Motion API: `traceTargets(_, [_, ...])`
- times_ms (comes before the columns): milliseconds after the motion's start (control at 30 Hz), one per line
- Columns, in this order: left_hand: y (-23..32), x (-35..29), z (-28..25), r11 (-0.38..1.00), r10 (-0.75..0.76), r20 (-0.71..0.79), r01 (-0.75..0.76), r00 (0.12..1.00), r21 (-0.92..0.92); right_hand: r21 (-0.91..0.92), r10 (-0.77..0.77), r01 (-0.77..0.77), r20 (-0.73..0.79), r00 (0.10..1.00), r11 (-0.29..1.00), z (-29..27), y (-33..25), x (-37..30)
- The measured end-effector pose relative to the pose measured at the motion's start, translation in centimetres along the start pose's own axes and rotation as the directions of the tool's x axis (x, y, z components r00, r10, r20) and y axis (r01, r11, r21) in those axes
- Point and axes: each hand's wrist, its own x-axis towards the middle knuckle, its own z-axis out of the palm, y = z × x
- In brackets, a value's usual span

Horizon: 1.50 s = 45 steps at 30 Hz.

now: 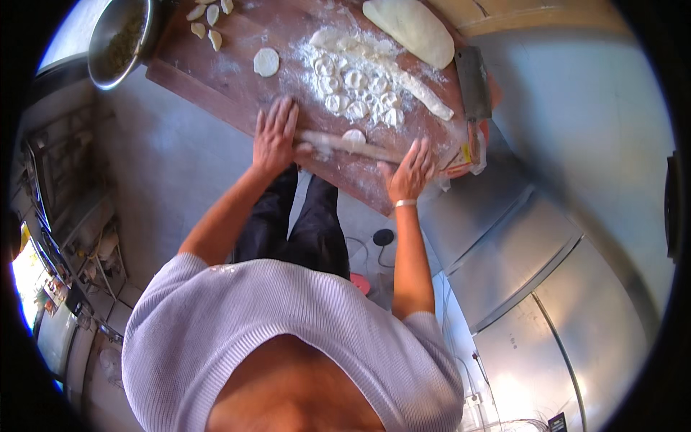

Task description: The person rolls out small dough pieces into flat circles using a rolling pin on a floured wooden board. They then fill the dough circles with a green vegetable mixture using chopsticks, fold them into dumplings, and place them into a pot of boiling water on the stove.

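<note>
By the bench's near edge (341, 173), left hand (275, 140) and right hand (412, 171) outstretched, roll your pin (381, 151) evenly across the dough disc (353, 135).

Floury brown wooden worktop (223, 79) with dough across it.
Near edge: a rolling pin (378, 151) and a small dough disc (353, 136). Toward the left end: 5 folded dumplings (215, 39), then 1 flat round wrapper (266, 63). Right of centre: floured dough pieces (354, 79), a dough rope (426, 98) beyond, a large dough slab (410, 30) toward the far right corner. Right edge: a cleaver (473, 81).
</note>
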Motion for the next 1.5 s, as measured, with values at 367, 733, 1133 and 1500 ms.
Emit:
traceTargets(367, [1.1, 1.5, 0.3, 0.994, -0.066, -0.049, 0.07, 0.997, 0.083, 0.044, 0.03, -0.028, -0.043, 0.999, 0.999, -0.6, 0.5, 1.5])
traceTargets(733, [1.5, 2.7, 0.5, 0.992, -0.106, -0.104, 0.112, 0.989, 0.058, 0.02, 0.018, -0.017, -0.054, 0.998, 1.0, 0.2, 1.7, 2.2])
traceTargets(1133, [1.1, -4.7, 1.3, 0.996, 0.004, -0.093, 0.004, 0.996, 0.094, 0.181, -0.262, 0.248, 0.053, 0.964, 0.952, 0.4, -1.4, -2.7])
traceTargets(1500, [3.7, -7.1, 1.8, 0.99, -0.14, -0.137, 0.142, 0.981, 0.006, 0.077, -0.32, 0.319, -0.011, 0.947, 0.944, -0.8, -1.8, -3.1])
